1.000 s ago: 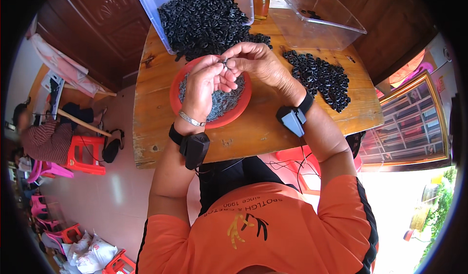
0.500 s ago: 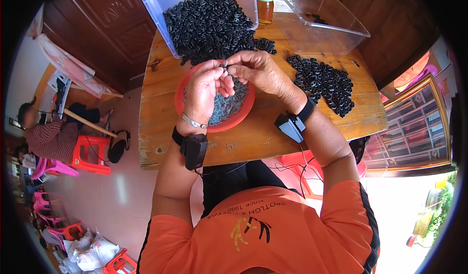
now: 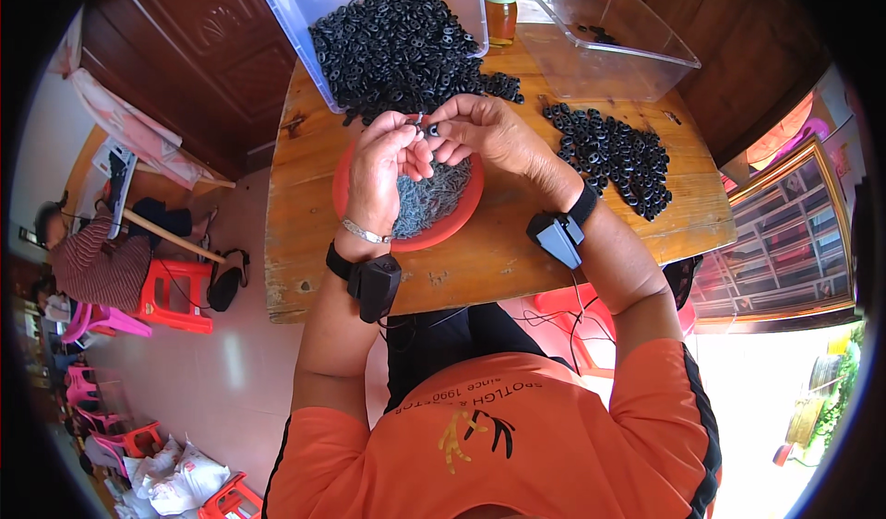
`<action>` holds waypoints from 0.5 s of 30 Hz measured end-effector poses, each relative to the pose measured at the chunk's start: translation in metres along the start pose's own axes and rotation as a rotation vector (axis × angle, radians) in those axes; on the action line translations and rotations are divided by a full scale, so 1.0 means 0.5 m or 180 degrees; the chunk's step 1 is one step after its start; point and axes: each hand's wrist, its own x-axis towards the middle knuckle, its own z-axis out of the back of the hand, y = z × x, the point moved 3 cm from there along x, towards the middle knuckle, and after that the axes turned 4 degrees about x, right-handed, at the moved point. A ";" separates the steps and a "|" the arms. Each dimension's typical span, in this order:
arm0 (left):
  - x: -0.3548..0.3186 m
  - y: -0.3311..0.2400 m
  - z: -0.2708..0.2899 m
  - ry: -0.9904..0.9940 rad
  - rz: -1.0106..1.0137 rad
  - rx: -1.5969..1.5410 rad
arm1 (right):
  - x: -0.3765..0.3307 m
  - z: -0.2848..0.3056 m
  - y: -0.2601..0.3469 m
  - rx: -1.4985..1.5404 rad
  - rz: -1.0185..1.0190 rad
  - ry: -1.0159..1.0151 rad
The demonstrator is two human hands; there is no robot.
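Observation:
Over a red bowl (image 3: pixel 472 201) of small thin grey metal pieces (image 3: pixel 434 201), my two hands meet at the fingertips. My left hand (image 3: pixel 380 161) pinches a tiny metal piece (image 3: pixel 420 119) whose end pokes up; its exact kind is too small to tell. Between the thumb and finger of my right hand (image 3: pixel 494 138) is a small black oval piece (image 3: pixel 432 130), close beside the metal one. Whether the two pieces touch I cannot tell. Just beyond the hands, a tipped clear bin (image 3: pixel 281 11) spills a heap of black oval pieces (image 3: pixel 397 48) toward the bowl.
A smaller pile of black pieces (image 3: pixel 614 164) lies on the wooden table (image 3: pixel 517 242) at the right. Behind it stands a clear box (image 3: pixel 637 53) with a few black pieces, beside a lidded jar of amber liquid (image 3: pixel 501 16). Another person (image 3: pixel 97 261) sits far left.
My fingertips have shifted slightly, and the black piece at my right fingers shows more plainly. Both forearms have moved a little to the right.

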 end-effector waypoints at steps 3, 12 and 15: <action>-0.005 -0.001 0.002 -0.0055 -0.0003 0.0044 | 0.004 0.001 -0.005 0.0253 -0.0148 -0.0050; 0.000 0.002 0.000 0.0078 -0.0051 -0.0235 | 0.010 0.008 -0.027 0.0310 -0.0244 -0.0017; -0.001 0.004 0.003 0.0039 -0.0028 -0.0261 | 0.010 0.002 -0.025 0.0509 -0.0395 -0.0012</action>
